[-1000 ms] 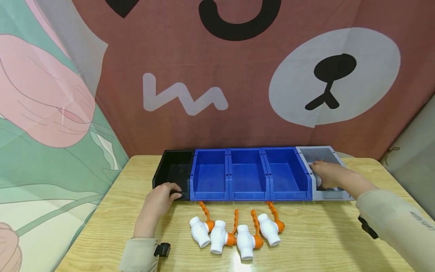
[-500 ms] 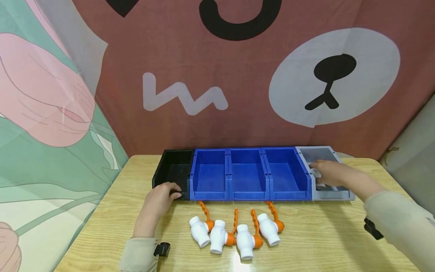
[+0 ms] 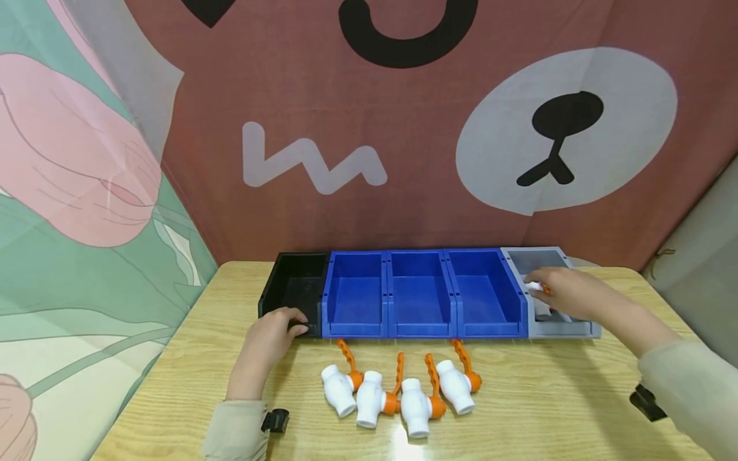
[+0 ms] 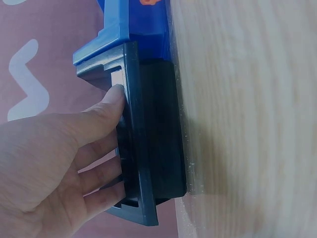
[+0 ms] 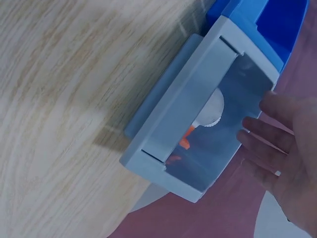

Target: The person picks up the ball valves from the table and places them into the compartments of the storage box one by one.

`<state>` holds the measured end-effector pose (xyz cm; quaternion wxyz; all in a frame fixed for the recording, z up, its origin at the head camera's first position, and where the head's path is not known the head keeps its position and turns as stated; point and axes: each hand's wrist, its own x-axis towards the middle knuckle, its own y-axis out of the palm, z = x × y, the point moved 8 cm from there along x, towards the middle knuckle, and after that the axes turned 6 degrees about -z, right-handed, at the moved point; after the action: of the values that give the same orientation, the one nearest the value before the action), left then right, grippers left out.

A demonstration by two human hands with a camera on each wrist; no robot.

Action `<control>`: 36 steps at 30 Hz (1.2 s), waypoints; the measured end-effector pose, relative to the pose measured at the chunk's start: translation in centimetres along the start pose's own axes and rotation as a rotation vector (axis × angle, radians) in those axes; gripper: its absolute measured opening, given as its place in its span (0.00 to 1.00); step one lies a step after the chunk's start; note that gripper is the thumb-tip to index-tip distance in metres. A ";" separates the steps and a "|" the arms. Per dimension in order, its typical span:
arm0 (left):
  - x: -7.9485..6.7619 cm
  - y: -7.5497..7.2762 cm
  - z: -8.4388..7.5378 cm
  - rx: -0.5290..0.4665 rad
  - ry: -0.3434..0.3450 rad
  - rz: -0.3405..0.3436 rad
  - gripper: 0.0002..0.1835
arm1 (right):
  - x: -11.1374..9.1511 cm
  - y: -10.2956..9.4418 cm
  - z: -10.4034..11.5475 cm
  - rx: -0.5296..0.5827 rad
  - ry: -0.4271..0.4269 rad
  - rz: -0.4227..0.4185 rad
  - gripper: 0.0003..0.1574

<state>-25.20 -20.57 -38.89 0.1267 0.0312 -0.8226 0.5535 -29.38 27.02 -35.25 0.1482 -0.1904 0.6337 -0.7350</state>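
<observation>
My left hand [image 3: 268, 340] rests at the front rim of the black bin [image 3: 300, 282]; the left wrist view has the thumb touching the rim [image 4: 143, 188] and relaxed fingers reaching over it. At the far right, my right hand [image 3: 567, 293] is over the grey bin [image 3: 565, 330]. In that bin lies a white ball valve [image 5: 212, 109] with orange parts. The right wrist view shows the fingers spread and apart from the valve. On the table in front of the bins lie several white ball valves [image 3: 416, 410] with orange handles.
Three blue bins [image 3: 360, 330] stand in a row between the black bin and the grey one. All the bins sit at the back of the wooden table [image 3: 519, 410], before a printed cloth backdrop [image 3: 421, 211].
My right hand has loosened from the valve in the grey bin and shifted slightly up and right, so more of the valve shows. My left hand has stayed on the black bin.
</observation>
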 end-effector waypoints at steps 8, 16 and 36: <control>-0.1 0.0 0.1 -0.004 0.001 0.005 0.03 | -0.8 -1.5 1.3 -0.083 0.005 -0.126 0.14; 0.0 0.0 0.1 -0.005 0.001 0.008 0.03 | -1.9 -2.2 3.7 -0.141 -0.064 -0.221 0.14; -0.1 0.0 0.0 -0.012 0.003 0.008 0.03 | -3.8 -2.2 9.6 -0.160 -0.218 -0.330 0.16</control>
<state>-25.14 -20.62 -38.91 0.1261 0.0263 -0.8259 0.5489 -21.50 20.65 -32.25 0.0778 -0.3811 0.6304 -0.6718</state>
